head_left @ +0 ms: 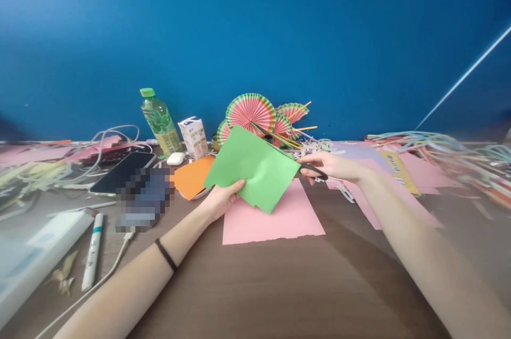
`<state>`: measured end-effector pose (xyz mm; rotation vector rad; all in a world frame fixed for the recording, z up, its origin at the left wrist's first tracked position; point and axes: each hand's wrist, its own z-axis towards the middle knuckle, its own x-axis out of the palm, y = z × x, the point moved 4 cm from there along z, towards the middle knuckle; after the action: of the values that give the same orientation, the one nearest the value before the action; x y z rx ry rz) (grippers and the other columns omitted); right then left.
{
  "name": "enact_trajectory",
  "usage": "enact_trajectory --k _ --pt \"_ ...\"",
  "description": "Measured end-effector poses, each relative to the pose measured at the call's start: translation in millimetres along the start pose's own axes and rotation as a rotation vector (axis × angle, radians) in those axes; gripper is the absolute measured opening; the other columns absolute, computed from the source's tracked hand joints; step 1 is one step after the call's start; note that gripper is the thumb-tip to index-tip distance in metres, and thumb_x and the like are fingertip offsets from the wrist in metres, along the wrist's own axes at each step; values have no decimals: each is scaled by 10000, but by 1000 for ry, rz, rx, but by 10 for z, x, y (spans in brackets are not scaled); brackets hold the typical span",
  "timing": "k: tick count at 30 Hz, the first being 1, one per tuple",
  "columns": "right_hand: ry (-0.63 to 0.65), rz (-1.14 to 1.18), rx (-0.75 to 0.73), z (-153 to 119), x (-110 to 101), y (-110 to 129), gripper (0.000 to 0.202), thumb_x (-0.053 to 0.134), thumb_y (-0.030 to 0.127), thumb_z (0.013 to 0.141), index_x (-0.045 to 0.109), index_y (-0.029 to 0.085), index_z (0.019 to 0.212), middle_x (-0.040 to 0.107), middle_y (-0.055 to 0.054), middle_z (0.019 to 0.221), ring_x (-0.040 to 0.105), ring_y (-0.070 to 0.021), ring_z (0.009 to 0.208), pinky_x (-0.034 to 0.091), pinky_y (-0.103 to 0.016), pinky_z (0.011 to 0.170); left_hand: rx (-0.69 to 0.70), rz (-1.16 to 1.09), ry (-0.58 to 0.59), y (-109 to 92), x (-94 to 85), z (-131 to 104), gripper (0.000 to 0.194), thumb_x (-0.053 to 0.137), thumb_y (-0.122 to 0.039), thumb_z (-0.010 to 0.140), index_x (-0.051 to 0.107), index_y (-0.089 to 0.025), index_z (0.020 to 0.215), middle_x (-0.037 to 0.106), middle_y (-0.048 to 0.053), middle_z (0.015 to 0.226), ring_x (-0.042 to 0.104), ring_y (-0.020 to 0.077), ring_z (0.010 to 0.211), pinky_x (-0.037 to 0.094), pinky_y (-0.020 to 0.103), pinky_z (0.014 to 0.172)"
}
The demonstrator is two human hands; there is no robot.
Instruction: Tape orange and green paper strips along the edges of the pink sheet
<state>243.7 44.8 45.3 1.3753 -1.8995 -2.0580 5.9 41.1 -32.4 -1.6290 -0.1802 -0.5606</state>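
A sheet of green paper [251,168] is held up, tilted, above the desk. My left hand [224,199] pinches its lower left part, thumb on top. My right hand [325,165] grips scissors by their black handle [315,171] at the sheet's right corner. The blades are mostly hidden behind the green paper, so I cannot tell how far apart they are. Below lies a pink sheet [275,227] with a ragged front edge, flat on the desk.
Behind stand watermelon-patterned paper fans [250,110], a green-capped bottle [162,123] and a small carton [194,138]. Orange paper [194,176], a dark phone [123,173], a marker [92,251] and a white cable [115,264] lie left. Paper strips [435,142] and a yellow packet [399,171] lie right.
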Motion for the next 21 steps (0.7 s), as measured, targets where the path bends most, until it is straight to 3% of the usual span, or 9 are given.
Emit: enact_trajectory --k 21 --pt "-63 12 21 23 -7 -43 479 548 457 732 580 189 1127 550 -37 800 421 -76 536 344 -233 507 -28 -46 -13 14 -30 19 582 621 -85 705 434 -220 1239 577 89 1158 555 235 1034 464 396 902"
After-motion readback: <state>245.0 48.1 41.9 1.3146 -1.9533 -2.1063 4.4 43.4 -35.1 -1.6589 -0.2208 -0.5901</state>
